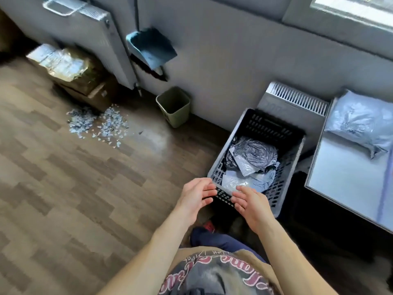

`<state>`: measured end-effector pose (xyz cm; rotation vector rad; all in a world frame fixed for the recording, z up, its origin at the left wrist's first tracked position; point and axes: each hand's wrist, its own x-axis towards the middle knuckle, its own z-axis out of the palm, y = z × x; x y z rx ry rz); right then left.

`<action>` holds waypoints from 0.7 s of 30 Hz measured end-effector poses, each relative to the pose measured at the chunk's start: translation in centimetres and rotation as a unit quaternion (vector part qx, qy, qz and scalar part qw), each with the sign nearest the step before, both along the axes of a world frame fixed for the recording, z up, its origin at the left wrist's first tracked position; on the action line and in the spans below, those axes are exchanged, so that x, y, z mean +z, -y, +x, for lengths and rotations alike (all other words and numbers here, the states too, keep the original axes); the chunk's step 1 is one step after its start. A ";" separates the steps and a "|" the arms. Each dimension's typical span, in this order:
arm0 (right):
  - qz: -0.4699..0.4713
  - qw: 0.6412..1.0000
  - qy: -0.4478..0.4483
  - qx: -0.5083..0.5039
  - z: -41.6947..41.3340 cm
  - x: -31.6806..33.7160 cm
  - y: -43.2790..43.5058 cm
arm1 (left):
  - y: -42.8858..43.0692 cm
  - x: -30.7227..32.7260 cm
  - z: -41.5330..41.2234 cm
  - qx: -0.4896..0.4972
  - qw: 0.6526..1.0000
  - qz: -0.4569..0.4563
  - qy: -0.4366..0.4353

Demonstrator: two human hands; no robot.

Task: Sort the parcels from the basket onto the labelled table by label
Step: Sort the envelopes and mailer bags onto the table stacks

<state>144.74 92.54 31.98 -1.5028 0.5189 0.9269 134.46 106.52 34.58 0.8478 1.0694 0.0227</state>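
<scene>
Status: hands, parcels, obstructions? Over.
Open, empty: left hand, right hand, at basket rim. Parcels in basket; one grey parcel on table. Nothing blocking.

Your basket (274, 126) at one o'clock is grey and slotted, its parcels (253, 154) silver and black; olive-green bin (173, 106) at twelve; brown plank-patterned floor (63, 177) at nine.
</scene>
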 end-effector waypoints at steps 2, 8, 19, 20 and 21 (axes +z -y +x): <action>0.012 0.999 -0.001 -0.049 2.4 -0.6 -1.1 | -1.4 0.8 1.7 -0.037 0.999 0.025 0.005; 0.053 0.996 -0.025 -0.062 6.9 -1.0 -5.0 | -4.4 1.6 7.5 -0.098 0.991 0.084 -0.020; 0.044 0.971 -0.070 -0.226 13.2 -4.6 -4.8 | -6.2 -2.7 19.9 -0.300 0.946 0.091 -0.082; 0.040 0.966 -0.073 -0.243 14.0 -5.4 -4.9 | -6.6 -3.5 21.4 -0.324 0.937 0.094 -0.085; 0.033 0.963 -0.076 -0.258 14.9 -6.2 -5.2 | -7.0 -4.5 22.9 -0.344 0.930 0.092 -0.089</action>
